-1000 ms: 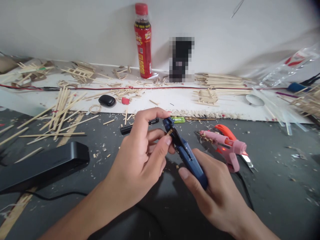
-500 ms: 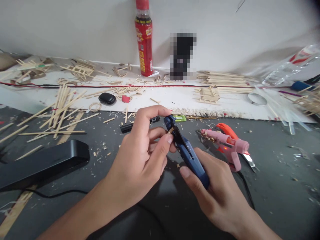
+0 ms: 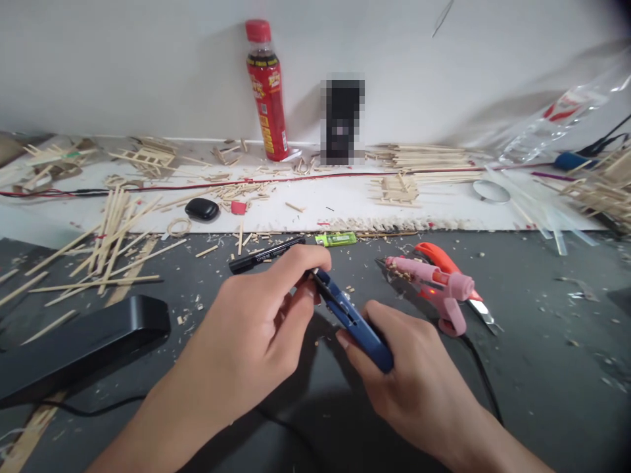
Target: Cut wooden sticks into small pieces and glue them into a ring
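Observation:
My right hand is wrapped around a long blue hand tool with a black inner edge and a slot along its side; its exact kind I cannot make out. The tool slants up and leftward, over the dark table. At its far tip is my left hand, closed, with the index finger curled over the end and the thumb tucked in close. A tiny pale bit shows by these fingertips, but what they pinch is mostly hidden. A pink glue gun lies right of my hands, its red light lit.
An orange-handled cutter lies partly under the glue gun. Behind are a green lighter, a black marker, a red drink bottle and a black oval case. Thin wooden sticks and a long black box are at left.
Both hands and the blue tool have shifted left and a little lower in view. My left index finger now covers the tool's tip, and the small wooden bit seen between the fingers is largely hidden.

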`<state>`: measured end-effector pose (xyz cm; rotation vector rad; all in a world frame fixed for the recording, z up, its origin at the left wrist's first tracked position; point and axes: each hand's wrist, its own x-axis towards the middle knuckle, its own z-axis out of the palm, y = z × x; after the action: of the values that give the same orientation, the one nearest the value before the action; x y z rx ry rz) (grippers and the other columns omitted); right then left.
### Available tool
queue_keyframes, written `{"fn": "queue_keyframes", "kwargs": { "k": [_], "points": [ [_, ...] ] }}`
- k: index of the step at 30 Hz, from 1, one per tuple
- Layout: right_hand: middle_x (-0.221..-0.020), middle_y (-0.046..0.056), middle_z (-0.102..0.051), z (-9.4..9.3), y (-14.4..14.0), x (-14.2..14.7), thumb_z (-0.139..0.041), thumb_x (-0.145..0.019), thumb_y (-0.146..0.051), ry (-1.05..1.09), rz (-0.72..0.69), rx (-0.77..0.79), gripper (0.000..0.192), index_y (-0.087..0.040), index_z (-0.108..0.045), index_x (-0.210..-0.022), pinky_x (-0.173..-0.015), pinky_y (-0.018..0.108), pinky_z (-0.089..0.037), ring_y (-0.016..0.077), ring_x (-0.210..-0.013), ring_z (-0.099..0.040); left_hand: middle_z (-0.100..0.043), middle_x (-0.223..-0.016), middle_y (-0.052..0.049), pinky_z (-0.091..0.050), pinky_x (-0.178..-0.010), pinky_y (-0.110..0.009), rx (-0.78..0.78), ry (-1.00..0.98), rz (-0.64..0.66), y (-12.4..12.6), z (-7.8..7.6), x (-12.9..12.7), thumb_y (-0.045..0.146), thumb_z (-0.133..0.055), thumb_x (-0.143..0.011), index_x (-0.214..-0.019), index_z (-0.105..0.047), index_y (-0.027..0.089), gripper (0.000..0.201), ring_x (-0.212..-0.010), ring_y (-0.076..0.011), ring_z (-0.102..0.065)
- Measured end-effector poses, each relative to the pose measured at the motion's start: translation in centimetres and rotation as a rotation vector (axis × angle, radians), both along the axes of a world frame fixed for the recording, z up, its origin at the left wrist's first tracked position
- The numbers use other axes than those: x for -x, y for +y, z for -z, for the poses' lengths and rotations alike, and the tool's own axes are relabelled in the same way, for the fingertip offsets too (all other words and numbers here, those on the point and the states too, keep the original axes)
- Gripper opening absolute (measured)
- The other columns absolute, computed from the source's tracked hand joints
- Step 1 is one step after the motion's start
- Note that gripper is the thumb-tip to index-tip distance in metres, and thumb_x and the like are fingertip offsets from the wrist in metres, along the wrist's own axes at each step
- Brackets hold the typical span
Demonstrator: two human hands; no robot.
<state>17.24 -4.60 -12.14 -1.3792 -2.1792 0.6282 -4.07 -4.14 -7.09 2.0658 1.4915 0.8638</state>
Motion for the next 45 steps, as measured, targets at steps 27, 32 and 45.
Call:
{"fn": "queue_keyframes", "kwargs": {
  "k": [27,32,45],
  "points": [
    [-0.076,0.005,-0.069,-1.4,0.2,-1.0,-0.059,-0.095,-0.044,-0.324,0.139,0.152,0.023,-0.026,-0.056,-0.080,-0.062,0.035,-0.027,0.0281,-0.066,-0.062,-0.065,-0.063,0.006,-0.042,-0.046,-0.021,0.244,0.066,0.029,1.1,1.1,0.5,0.031,-0.050,-0.107,-0.118,-0.058,0.031,0.013,-0.045,-0.0141,-0.062],
    [-0.083,0.004,-0.071,-1.7,0.3,-1.4,-0.061,-0.095,-0.045,-0.298,0.137,0.216,0.021,-0.026,-0.059,-0.085,-0.066,0.037,-0.030,0.0287,-0.075,-0.066,-0.067,-0.068,0.007,-0.046,-0.049,-0.019,0.260,0.019,0.057,0.9,1.0,0.3,0.029,-0.049,-0.109,-0.140,-0.052,0.039,0.032,-0.049,-0.0118,-0.063],
    [-0.066,-0.003,-0.058,-3.2,1.1,-1.4,-0.057,-0.100,-0.045,0.003,-0.041,0.301,0.034,-0.025,-0.050,-0.074,-0.054,0.032,-0.030,0.0153,-0.057,-0.050,-0.067,-0.085,0.003,-0.047,-0.052,-0.021,0.144,-0.393,0.055,0.2,0.6,0.1,0.027,-0.048,-0.112,-0.144,-0.039,0.043,0.037,-0.058,-0.0109,-0.052]
  ]
}}
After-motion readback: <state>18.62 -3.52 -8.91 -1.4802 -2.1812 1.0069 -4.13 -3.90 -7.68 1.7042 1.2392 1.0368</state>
